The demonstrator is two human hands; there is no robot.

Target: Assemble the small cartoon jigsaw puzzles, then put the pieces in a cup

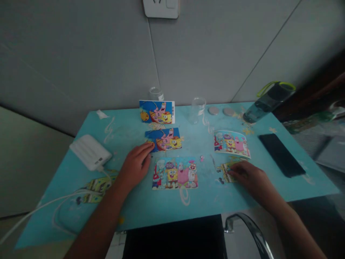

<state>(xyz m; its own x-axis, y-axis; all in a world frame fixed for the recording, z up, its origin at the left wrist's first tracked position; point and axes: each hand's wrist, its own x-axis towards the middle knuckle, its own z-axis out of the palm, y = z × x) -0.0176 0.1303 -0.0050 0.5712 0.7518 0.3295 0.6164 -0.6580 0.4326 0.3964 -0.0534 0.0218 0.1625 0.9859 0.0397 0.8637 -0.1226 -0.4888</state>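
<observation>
A: Where are the hands?
B: The left hand [136, 165] lies spread and flat, fingertips touching the blue puzzle picture [164, 139] on the table [188, 205]. The right hand [249, 178] rests on a small card [225, 169], fingers loosely bent, holding nothing that I can see

1. My left hand [135, 163] lies palm down, fingers loosely extended forward and to the right; forearm bare, running back to the lower left.
2. My right hand [249, 176] lies palm down, fingers curled toward the left; forearm bare, running to the lower right.
</observation>
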